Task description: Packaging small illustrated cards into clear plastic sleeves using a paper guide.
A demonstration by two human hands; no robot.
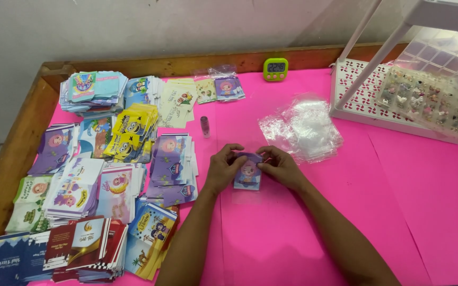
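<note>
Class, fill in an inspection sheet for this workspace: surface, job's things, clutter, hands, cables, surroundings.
Surface: pink sheet over a wooden-edged table.
Job's things: small purple cartoon card, held above the sheet; clear sleeves pile just beyond.
Clutter: stacks of printed cards on the left; small vial; green timer; white rack bearing a clear compartment box of trinkets.
Hands: left hand and right hand both pinch the card.
Cables: nothing seen.
Surroundings: pale wall behind.
</note>
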